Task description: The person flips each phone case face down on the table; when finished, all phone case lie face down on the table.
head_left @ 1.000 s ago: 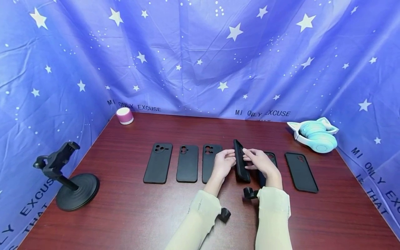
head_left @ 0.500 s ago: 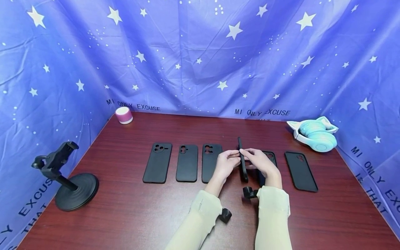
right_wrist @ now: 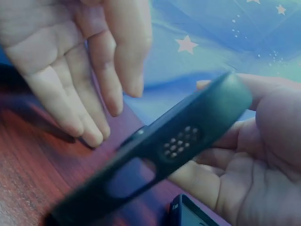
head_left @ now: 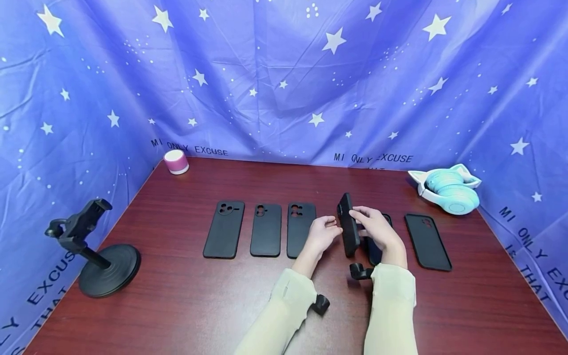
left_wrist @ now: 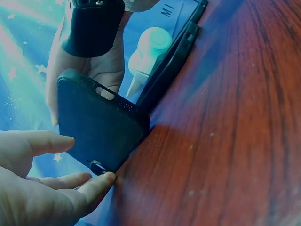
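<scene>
A black phone case (head_left: 348, 226) stands on its long edge on the table, tilted, and my right hand (head_left: 377, 229) grips it from the right. My left hand (head_left: 325, 232) is just left of it with its fingers straight. In the left wrist view a left fingertip (left_wrist: 101, 181) sits at the lower corner of the case (left_wrist: 99, 132). The right wrist view shows the case's bottom end (right_wrist: 188, 136) held in the right hand's curled fingers (right_wrist: 263, 155), with the left hand (right_wrist: 80, 70) spread open beside it.
Three black cases (head_left: 224, 229) (head_left: 266, 230) (head_left: 300, 229) lie in a row to the left. Another case (head_left: 374, 252) lies partly hidden under my right hand, and one more (head_left: 427, 241) further right. A phone stand (head_left: 95, 256), a pink speaker (head_left: 176, 162) and teal headphones (head_left: 448, 190) stand around the table (head_left: 199, 296).
My left hand has let go of the case and opened. The right hand has tipped and shifted the case slightly right.
</scene>
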`<state>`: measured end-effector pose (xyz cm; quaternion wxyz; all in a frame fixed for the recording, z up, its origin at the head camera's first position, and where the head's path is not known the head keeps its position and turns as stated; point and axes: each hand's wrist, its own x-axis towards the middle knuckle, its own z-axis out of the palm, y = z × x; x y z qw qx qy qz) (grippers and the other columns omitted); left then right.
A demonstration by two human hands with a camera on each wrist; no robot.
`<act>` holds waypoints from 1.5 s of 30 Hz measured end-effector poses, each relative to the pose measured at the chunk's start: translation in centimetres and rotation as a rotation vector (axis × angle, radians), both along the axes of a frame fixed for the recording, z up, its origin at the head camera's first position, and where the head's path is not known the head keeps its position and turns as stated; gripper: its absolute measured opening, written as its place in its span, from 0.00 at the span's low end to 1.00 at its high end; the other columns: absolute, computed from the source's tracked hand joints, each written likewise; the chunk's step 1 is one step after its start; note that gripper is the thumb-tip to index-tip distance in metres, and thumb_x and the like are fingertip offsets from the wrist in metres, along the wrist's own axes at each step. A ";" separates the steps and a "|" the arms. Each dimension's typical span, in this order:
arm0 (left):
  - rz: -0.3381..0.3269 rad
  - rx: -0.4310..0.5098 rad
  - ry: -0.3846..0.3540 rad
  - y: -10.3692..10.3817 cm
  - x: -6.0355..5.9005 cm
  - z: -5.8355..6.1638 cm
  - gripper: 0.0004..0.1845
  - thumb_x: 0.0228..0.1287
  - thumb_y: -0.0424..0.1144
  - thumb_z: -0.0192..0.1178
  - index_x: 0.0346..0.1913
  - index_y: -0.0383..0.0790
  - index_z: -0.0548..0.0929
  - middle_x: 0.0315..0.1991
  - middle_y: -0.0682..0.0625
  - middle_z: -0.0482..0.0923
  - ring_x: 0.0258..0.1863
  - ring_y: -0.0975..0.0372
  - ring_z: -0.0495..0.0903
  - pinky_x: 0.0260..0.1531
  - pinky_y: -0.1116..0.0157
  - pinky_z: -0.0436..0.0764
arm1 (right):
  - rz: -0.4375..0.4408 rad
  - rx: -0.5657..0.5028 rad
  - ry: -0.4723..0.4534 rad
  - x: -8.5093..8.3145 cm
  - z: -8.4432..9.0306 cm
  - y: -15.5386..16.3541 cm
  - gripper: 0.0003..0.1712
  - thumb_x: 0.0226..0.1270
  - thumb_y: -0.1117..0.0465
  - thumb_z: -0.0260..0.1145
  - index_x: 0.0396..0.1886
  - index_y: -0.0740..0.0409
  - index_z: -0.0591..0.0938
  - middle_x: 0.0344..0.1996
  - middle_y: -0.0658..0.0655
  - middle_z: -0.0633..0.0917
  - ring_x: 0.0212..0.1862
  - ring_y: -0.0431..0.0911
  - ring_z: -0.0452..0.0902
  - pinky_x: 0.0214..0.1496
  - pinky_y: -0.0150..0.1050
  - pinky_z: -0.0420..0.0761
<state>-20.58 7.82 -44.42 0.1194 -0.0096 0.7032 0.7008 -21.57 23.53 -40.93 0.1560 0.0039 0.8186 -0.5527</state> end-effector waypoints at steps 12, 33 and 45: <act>-0.002 -0.124 0.017 -0.4 0.1 0.9 0.25 0.63 0.31 0.60 0.63 0.29 0.73 0.60 0.37 0.77 0.61 0.51 0.77 0.60 0.60 0.78 | -0.084 0.046 0.039 0.1 -0.5 1.9 0.28 0.75 0.61 0.53 0.68 0.73 0.65 0.57 0.69 0.77 0.40 0.27 0.74 0.41 0.28 0.83; -0.004 -0.358 0.041 -1.0 0.1 1.5 0.26 0.65 0.36 0.58 0.66 0.36 0.72 0.62 0.41 0.76 0.62 0.53 0.76 0.59 0.57 0.78 | -0.051 0.352 0.059 0.4 -0.4 0.2 0.21 0.69 0.67 0.59 0.58 0.74 0.74 0.41 0.67 0.85 0.41 0.50 0.85 0.43 0.45 0.87; -0.012 -0.446 0.054 -0.9 0.1 1.3 0.27 0.66 0.37 0.58 0.67 0.36 0.70 0.63 0.41 0.75 0.63 0.52 0.74 0.59 0.55 0.77 | -0.027 0.397 0.082 0.4 -0.3 -0.1 0.20 0.68 0.66 0.61 0.56 0.73 0.76 0.40 0.67 0.85 0.36 0.48 0.86 0.41 0.44 0.87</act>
